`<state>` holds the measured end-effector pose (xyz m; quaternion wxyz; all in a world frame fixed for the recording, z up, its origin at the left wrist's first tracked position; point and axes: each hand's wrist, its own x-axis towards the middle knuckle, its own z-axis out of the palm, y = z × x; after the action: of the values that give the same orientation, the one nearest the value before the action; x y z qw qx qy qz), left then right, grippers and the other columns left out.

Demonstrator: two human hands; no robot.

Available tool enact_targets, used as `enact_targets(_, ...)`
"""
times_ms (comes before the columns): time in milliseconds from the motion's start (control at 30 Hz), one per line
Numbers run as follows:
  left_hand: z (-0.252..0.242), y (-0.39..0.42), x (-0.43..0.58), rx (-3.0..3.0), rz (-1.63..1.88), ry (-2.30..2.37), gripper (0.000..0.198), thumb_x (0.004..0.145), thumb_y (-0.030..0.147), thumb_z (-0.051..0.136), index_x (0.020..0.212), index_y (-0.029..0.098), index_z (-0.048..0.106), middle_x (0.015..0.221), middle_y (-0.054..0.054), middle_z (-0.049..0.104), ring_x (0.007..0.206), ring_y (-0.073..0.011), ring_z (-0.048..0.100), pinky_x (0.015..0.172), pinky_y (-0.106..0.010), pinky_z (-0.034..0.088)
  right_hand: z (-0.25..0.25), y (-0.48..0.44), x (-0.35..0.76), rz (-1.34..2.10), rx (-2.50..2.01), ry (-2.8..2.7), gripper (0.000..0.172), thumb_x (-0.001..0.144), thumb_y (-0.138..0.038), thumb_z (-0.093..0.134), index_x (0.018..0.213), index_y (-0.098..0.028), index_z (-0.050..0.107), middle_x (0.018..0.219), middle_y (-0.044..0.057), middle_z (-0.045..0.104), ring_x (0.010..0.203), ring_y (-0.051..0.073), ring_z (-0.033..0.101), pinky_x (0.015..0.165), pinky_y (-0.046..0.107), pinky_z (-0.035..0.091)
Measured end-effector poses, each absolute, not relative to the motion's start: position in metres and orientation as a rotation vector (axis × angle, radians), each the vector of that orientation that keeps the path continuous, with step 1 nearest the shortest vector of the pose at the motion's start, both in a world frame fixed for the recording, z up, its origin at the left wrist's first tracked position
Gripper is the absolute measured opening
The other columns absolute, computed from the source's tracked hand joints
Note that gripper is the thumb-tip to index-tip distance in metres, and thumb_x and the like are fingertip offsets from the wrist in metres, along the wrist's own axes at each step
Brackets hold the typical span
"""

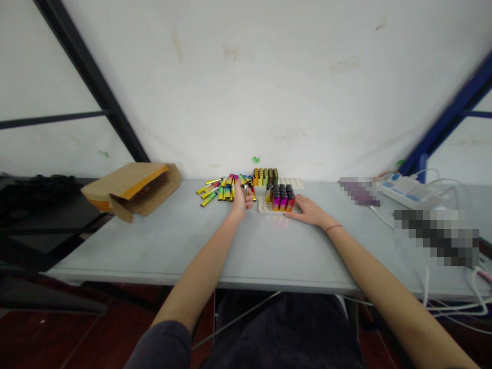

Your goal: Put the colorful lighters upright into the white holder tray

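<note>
The left hand (243,200) is positioned in front of a pile of multicoloured sticks (221,193), with the thumb up and the fingers curled. The grip is narrow and closes on a small item (246,190), shiny in part; the hand covers most of it, so its exact type cannot be determined. The right hand (307,209) lies low on the grey table (154,246), palm down, fingers spread in a wide, loose posture around the right end of the front tray (263,207); whether the fingertips press on the tray cannot be determined. The front tray is pale and perforated. Its right portion carries a block of upright sticks (283,201), purple to red-orange with dark tops; one yellowish stick (268,194) stands at the left of this block, and vacant holes show at the left end. Behind it, near the wall (230,102), the rear tray (295,182) has vacant holes at its right; upright yellow-to-dark-green sticks (265,177) stand at its left. An open cardboard box (123,184) lies at the left of the table, and a white power strip (407,192) lies at the right.
</note>
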<state>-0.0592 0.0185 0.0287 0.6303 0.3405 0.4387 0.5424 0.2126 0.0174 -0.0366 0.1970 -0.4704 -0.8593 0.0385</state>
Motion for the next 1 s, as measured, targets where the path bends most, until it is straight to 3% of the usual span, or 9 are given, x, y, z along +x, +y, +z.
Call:
enact_targets(100,0.028,0.018,-0.059,0.76,1.344,1.004,0.059,0.09,0.073,0.033,0.059,0.022,0.035,0.041,0.009,0.02,0.03,-0.0047,0.017,0.036,-0.019,0.014,-0.037,0.018,0.213,0.102,-1.316,-2.41,0.076,0.089,-0.073,0.052,0.146,-0.023,0.051,0.146,0.014,0.057,0.134,0.04,0.052,0.114,0.06,0.039)
enact_targets(367,0.03,0.021,-0.06,0.72,1.422,0.987,0.048,0.097,0.052,0.029,0.059,0.022,0.031,0.041,0.008,0.016,0.032,-0.0059,0.014,0.036,-0.019,0.011,-0.037,0.018,0.212,0.091,-1.333,-2.42,0.077,0.089,-0.075,0.049,0.143,-0.02,0.054,0.148,0.016,0.055,0.137,0.038,0.05,0.115,0.058,0.039)
enact_targets(733,0.027,0.014,-0.051,0.736,1.401,0.995,0.051,0.096,0.059,0.03,0.06,0.022,0.034,0.04,0.009,0.019,0.031,-0.0054,0.013,0.035,-0.019,0.011,-0.037,0.018,0.213,0.092,-1.298,-2.41,0.075,0.089,-0.073,0.052,0.143,-0.022,0.053,0.143,0.015,0.06,0.132,0.039,0.055,0.112,0.059,0.042)
enact_targets(1000,0.025,0.017,-0.049,0.74,1.319,1.002,0.053,0.096,0.062,0.032,0.06,0.023,0.034,0.039,0.009,0.017,0.031,-0.0061,0.012,0.035,-0.02,0.009,-0.04,0.018,0.213,0.091,-1.333,-2.405,0.077,0.089,-0.076,0.049,0.143,-0.021,0.054,0.148,0.015,0.055,0.137,0.039,0.05,0.115,0.058,0.039)
